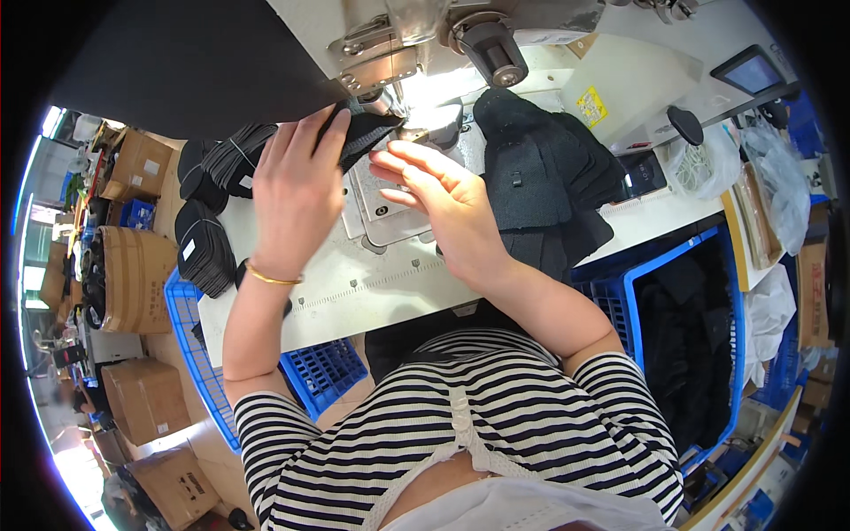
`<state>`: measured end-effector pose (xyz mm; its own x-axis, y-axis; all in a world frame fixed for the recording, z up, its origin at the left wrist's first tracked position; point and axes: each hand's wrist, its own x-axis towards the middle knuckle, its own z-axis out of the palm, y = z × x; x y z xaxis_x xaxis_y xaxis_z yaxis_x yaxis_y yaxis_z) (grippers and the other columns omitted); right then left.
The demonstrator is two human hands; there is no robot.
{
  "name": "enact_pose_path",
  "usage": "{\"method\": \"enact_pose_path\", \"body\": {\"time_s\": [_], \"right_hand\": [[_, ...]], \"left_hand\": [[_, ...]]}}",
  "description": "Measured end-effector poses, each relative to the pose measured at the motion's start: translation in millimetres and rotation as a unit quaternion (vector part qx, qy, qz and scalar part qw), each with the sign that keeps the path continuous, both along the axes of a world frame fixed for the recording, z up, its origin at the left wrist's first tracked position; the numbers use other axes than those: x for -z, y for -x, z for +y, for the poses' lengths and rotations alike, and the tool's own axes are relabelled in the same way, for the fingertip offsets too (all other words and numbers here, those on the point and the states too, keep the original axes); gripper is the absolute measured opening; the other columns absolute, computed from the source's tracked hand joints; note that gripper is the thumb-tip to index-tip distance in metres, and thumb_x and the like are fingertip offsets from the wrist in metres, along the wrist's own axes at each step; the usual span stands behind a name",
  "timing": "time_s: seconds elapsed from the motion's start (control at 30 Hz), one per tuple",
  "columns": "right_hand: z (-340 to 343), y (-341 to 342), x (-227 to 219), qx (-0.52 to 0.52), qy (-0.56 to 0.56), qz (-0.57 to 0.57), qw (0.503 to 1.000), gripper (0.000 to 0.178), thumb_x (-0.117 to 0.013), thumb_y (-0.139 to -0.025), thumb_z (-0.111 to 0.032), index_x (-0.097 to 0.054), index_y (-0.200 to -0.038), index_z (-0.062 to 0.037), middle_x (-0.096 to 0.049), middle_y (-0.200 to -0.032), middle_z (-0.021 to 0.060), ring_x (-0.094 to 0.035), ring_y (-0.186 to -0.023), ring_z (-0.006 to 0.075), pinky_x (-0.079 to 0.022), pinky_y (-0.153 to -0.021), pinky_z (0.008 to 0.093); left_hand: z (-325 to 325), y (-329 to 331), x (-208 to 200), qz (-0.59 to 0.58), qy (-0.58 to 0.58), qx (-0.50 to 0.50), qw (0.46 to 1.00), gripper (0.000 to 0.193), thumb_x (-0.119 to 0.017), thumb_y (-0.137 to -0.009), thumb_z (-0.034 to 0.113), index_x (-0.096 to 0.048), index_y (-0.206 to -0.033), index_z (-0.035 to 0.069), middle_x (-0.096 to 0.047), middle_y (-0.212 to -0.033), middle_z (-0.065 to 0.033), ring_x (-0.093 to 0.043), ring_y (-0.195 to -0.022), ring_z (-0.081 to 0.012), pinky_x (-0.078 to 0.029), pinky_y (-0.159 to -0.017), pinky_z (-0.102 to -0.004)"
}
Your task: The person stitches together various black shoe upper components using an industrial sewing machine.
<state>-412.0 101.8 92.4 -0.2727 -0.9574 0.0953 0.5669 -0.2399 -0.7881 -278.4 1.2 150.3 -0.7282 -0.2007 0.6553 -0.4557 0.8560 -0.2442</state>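
Note:
A sewing machine's needle area (396,104) is lit at the top centre. Just left of it lies a black fabric piece (367,137), its pointed end near the presser foot. My left hand (301,190), slightly blurred and with a gold bangle at the wrist, has its fingers on this piece; the piece partly shows between them. My right hand (447,199) is at the piece's right end, fingers stretched out and slightly apart, holding nothing I can see. Beneath the hands is the metal machine plate (382,232).
Right of the plate lies a pile of dark fabric pieces (540,173). Tied black bundles (204,248) sit at the table's left edge. A dark panel (195,66) covers the upper left. Blue crates (739,310) flank the white table (354,305); cardboard boxes (137,279) stand left.

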Motion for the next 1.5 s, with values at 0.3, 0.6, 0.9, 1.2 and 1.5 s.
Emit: {"method": "enact_pose_path", "body": {"time_s": [0.3, 0.6, 0.9, 1.2, 1.5], "right_hand": [[5.3, -2.2, 15.0, -0.024, 0.004, 0.062, 0.998, 0.027, -0.051, -0.092, -0.002, -0.059, -0.118, 0.0028, -0.063, -0.099, 0.0003, -0.051, -0.087, 0.0027, -0.044, -0.077, 0.0202], [8.2, -7.0, 11.9, 0.002, 0.019, 0.086, 0.996, 0.022, -0.048, -0.091, -0.002, -0.061, -0.108, 0.0029, -0.057, -0.083, -0.0054, -0.042, -0.074, 0.0004, -0.038, -0.062, 0.0189], [12.6, -8.2, 4.2, -0.004, 0.031, 0.046, 0.998, 0.018, -0.047, -0.092, -0.001, -0.062, -0.101, 0.0031, -0.059, -0.084, -0.0028, -0.046, -0.076, 0.0011, -0.041, -0.064, 0.0189], [12.7, -0.3, 7.0, 0.001, 0.039, 0.054, 0.998, 0.021, -0.048, -0.093, -0.003, -0.061, -0.107, 0.0050, -0.062, -0.091, 0.0009, -0.052, -0.081, 0.0030, -0.044, -0.071, 0.0196], [18.7, 4.5, 11.2, -0.038, 0.028, 0.113, 0.992, 0.025, -0.047, -0.094, -0.002, -0.060, -0.115, 0.0060, -0.065, -0.104, 0.0046, -0.055, -0.093, 0.0060, -0.046, -0.082, 0.0218]], "left_hand": [[47.5, -1.2, -2.3, -0.006, -0.179, 0.061, 0.982, 0.053, -0.055, -0.061, -0.013, -0.063, -0.111, 0.000, -0.062, -0.110, -0.0100, -0.059, -0.085, -0.0277, -0.050, -0.076, -0.0361], [60.3, 7.6, 10.1, 0.029, -0.166, 0.020, 0.986, 0.053, -0.055, -0.060, -0.013, -0.064, -0.111, -0.001, -0.061, -0.109, -0.0110, -0.058, -0.092, -0.0286, -0.049, -0.082, -0.0370], [65.5, 5.8, 15.2, 0.074, -0.186, 0.057, 0.978, 0.047, -0.057, -0.060, -0.014, -0.066, -0.105, -0.003, -0.063, -0.105, -0.0118, -0.059, -0.098, -0.0306, -0.048, -0.087, -0.0381], [61.4, 12.3, 16.6, 0.088, -0.174, 0.096, 0.976, 0.044, -0.057, -0.060, -0.014, -0.066, -0.102, -0.007, -0.065, -0.104, -0.0164, -0.061, -0.094, -0.0311, -0.049, -0.085, -0.0373], [69.7, 14.9, 16.4, 0.058, -0.134, 0.070, 0.987, 0.047, -0.056, -0.060, -0.011, -0.064, -0.106, -0.007, -0.063, -0.106, -0.0164, -0.059, -0.094, -0.0322, -0.048, -0.084, -0.0387]]}}
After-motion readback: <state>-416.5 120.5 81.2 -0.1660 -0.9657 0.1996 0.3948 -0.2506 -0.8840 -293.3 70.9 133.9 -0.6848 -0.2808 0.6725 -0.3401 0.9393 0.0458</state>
